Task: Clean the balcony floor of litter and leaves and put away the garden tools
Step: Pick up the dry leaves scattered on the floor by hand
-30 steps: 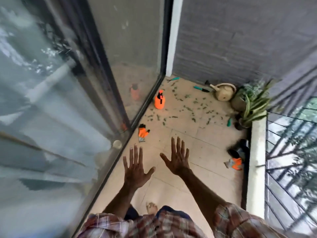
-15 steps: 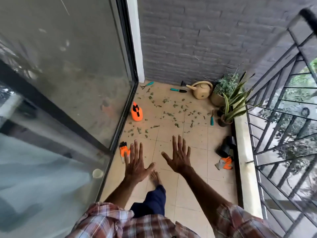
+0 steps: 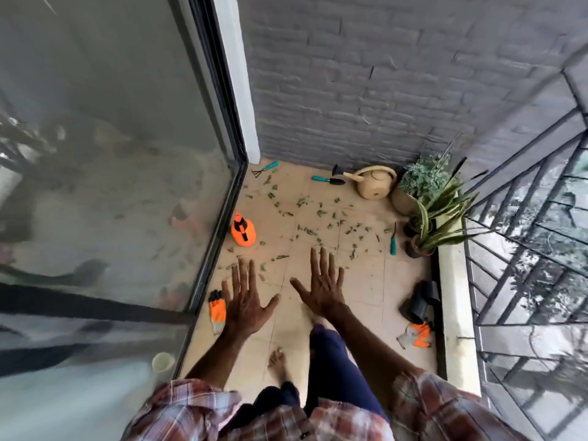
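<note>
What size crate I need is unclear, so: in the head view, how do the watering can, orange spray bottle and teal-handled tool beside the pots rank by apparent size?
1. watering can
2. orange spray bottle
3. teal-handled tool: about as long as the bottle, but far thinner.
The can lies farthest, so its lead seems real.

A: Which colours are seen on the floor tiles [image 3: 359,281]?
B: A pale beige is shown; the leaves [image 3: 310,230] are green.
A: Where is orange found?
B: On the spray bottle [image 3: 243,232], trimmed in black, and on one glove [image 3: 217,308], whose fingertips are black and cuff grey. The second glove [image 3: 416,335] is coloured orange and grey.
A: What is noted of the tools?
B: Teal handles are seen on the hand rake [image 3: 265,168], the trowel [image 3: 327,179] and the slim tool [image 3: 393,241]. The watering can [image 3: 375,184] is cream.
A: And the rest?
B: The brick wall [image 3: 381,74] is grey, the railing [image 3: 525,249] black. The shirt [image 3: 197,409] is patterned in red-and-white plaid; the trousers [image 3: 334,361] are navy.
</note>
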